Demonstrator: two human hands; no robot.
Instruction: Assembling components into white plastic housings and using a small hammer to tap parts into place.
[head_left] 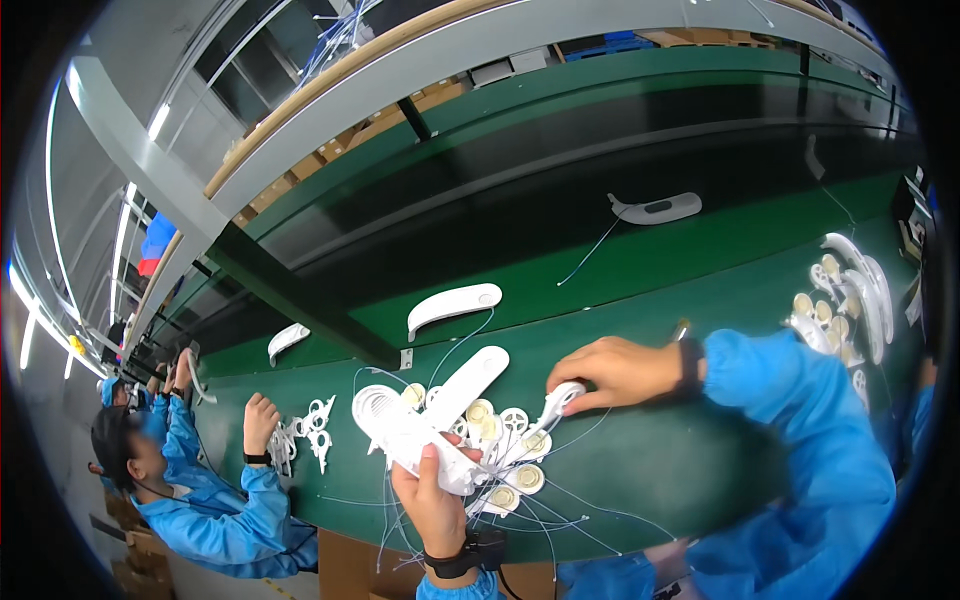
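Note:
My left hand (436, 505) grips a white plastic housing (385, 410) with a ribbed round end, thumb on top. Behind it, a long white curved shell (472, 385) slants up to the right; whether the two are joined I cannot tell. My right hand (622, 370) pinches a small white plastic part (562, 398) over the right side of a pile. That pile holds several small white parts with cream discs (528, 477) and thin pale wires (560, 515), which spread toward the table's near edge. My left palm and the pile's middle are partly hidden.
A dark conveyor belt (560, 150) runs behind the green table (640, 480), carrying a white shell (660, 208). Another shell (455, 303) lies by a metal post (300, 290). More parts (835, 315) lie far right. At left, a co-worker in blue (220, 510) sits near white parts (318, 430).

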